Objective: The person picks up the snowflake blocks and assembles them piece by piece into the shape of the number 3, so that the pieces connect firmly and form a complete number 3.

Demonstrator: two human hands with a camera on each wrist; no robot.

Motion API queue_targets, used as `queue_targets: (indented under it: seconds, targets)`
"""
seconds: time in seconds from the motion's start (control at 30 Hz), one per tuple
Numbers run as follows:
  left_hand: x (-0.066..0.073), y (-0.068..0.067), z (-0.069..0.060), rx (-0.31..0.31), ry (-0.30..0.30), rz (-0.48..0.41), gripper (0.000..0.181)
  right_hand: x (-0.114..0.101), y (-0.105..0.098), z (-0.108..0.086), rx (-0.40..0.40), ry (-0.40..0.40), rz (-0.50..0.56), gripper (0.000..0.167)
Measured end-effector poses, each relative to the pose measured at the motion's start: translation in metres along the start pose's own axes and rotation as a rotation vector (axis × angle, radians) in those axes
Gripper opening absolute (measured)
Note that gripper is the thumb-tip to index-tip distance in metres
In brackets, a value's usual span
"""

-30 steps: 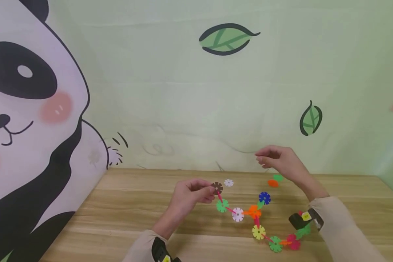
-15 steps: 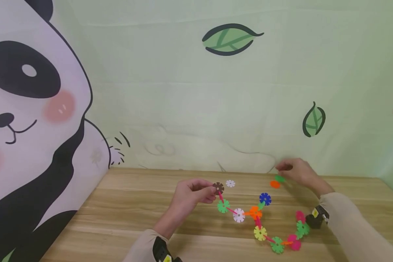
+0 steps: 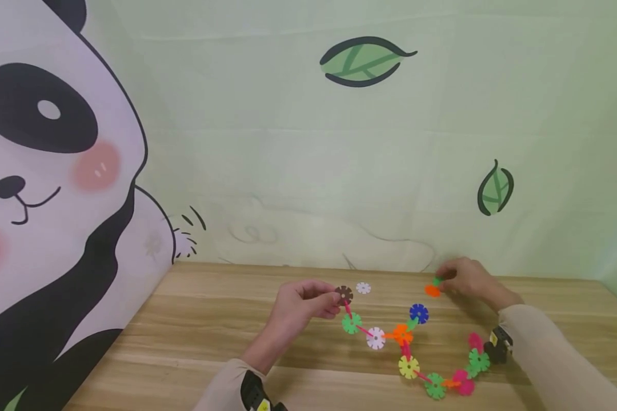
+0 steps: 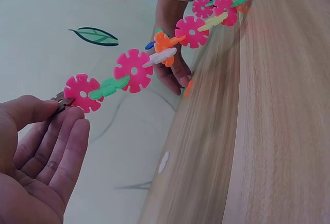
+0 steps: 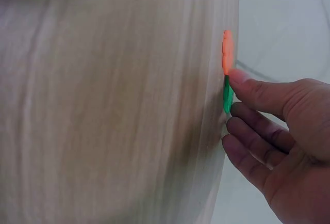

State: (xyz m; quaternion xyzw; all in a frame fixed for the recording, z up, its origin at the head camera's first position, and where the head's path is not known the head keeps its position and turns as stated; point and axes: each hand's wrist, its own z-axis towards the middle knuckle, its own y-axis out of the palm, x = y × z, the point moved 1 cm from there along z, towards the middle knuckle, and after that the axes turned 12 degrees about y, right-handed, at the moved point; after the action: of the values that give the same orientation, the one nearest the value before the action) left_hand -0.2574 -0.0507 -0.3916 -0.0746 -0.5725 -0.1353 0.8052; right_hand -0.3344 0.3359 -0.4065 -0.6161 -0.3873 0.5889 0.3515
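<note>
My left hand [image 3: 303, 302] pinches a brown notched interlocking disc [image 3: 344, 295] between thumb and fingers. That disc is the end of a joined chain of several discs, seen side-on in the left wrist view, including a green disc [image 3: 352, 323], a white disc [image 3: 375, 338], an orange disc [image 3: 403, 335] and a yellow disc [image 3: 408, 367]. A blue disc [image 3: 419, 313] branches off. At the back of the table, my right hand [image 3: 468, 278] has thumb and fingers at the edges of a loose green disc [image 5: 227, 95]. An orange disc [image 5: 227, 52] lies against it.
A loose white disc [image 3: 363, 287] lies on the wooden table [image 3: 226, 342] behind the brown one. Behind the table's back edge hangs a pale green printed cloth [image 3: 267, 142] with a panda and leaves. The chain's far end curves below my right wrist.
My right hand has come down and right from above the table to the loose green disc. My left hand keeps its pinch on the brown disc, almost still.
</note>
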Motion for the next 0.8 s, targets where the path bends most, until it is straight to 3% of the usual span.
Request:
queue_targets:
  seconds: [0.27,0.47,0.6,0.8]
  targets:
    - [0.000,0.000,0.000,-0.003,0.005,0.005,0.018,0.008,-0.001,-0.003,0.024,-0.047,0.008,0.025]
    - [-0.001,0.000,0.000,-0.011,0.010,-0.001,0.018,0.005,-0.006,-0.010,0.002,-0.007,0.038,0.023]
    - [-0.001,0.000,0.000,-0.014,0.014,0.005,0.018,-0.014,-0.017,-0.020,-0.043,-0.013,0.145,0.017]
    - [-0.002,0.000,0.001,-0.012,0.018,-0.011,0.018,-0.064,-0.032,-0.038,-0.053,-0.166,0.334,0.010]
